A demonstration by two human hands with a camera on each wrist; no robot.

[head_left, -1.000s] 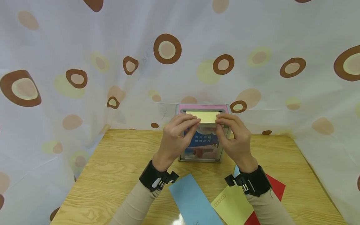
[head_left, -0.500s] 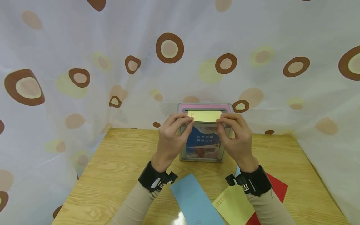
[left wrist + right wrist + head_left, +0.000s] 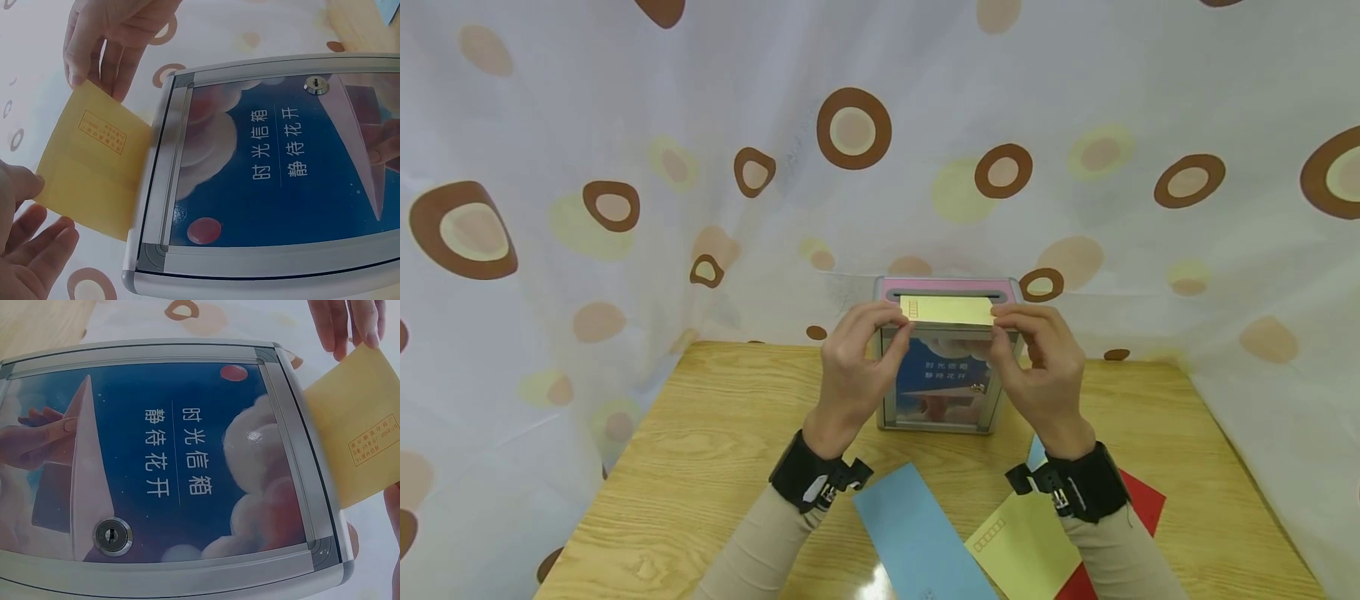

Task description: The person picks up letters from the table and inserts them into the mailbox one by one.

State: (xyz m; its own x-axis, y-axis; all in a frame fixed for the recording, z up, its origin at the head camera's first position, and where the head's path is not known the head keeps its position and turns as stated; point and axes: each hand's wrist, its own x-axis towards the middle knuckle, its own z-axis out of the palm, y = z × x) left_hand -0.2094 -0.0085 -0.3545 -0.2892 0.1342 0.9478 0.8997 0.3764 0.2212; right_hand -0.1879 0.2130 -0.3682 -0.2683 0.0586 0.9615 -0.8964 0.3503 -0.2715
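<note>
"So, where did the yellow envelope (image 3: 951,310) lie against your two hands?"

"Between them, at the top of the letter box (image 3: 943,387). Your left hand (image 3: 856,358) pinched its left edge near the corner, thumb to one face, fingertips to the other. Your right hand (image 3: 1047,362) pinched the opposite edge, right at the margin. How firmly, I could not tell."

"Which hand was nearer the slot (image 3: 892,295)?"

"Neither, plainly. Your fingertips stood near its two ends, and the envelope was roughly centred along it, a little slot showing on either side. Noted: far edge at the slot, near edge leaning toward you."

"And the long axis?"

"Entered with doubt. The visible part spanned widest from hand to hand, parallel to the slot. Yet the postcode boxes (image 3: 913,309) at your left ran toward the slot, as did the lines of the stamp (image 3: 102,132) in the left wrist view. I judged that the true long axis pointed into the box, with some length hidden. How deep, no view showed."

"Anything nearer you?"

"On the table (image 3: 722,417), a blue envelope (image 3: 925,537) lay between your forearms; a second yellow one (image 3: 1022,546) overlapped a red envelope (image 3: 1142,500) near your right wrist."
</note>
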